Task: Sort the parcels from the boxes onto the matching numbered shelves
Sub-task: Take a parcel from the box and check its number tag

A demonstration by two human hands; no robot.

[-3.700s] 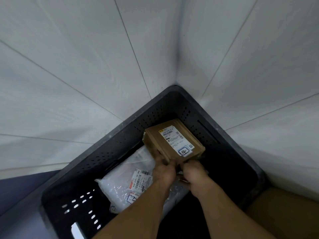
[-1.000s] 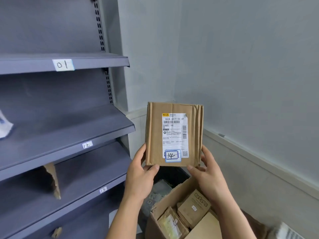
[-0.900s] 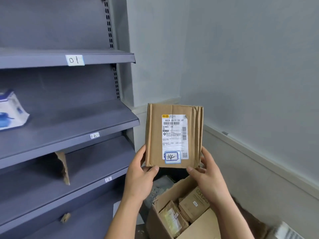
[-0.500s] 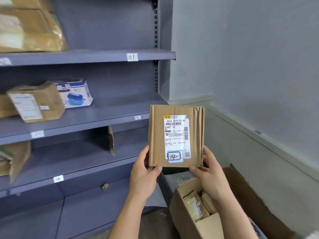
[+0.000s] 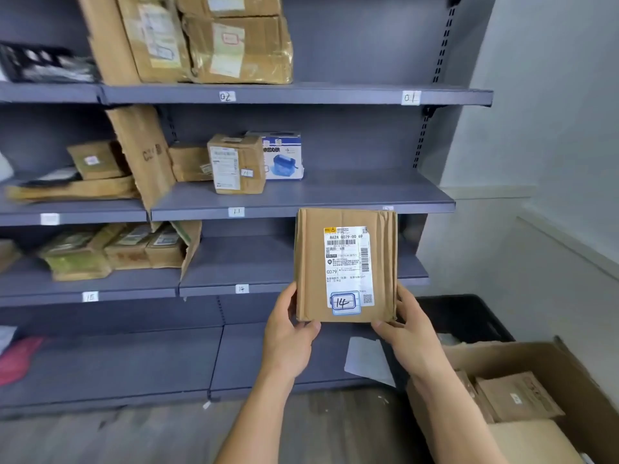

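- Grey steel shelving fills the wall ahead of me, with numbered tags along its edges.
- Between my two grips the brown parcel stands upright, white label facing me, a handwritten "14" at its foot.
- My left grip pinches the parcel's lower left corner, thumb on the front; my right grip pinches the lower right corner likewise.
- Just left of the left grip sits shelf tag 14.
- Under the right grip lies a white sheet; further right I see a black crate and an open cardboard box holding brown packets.
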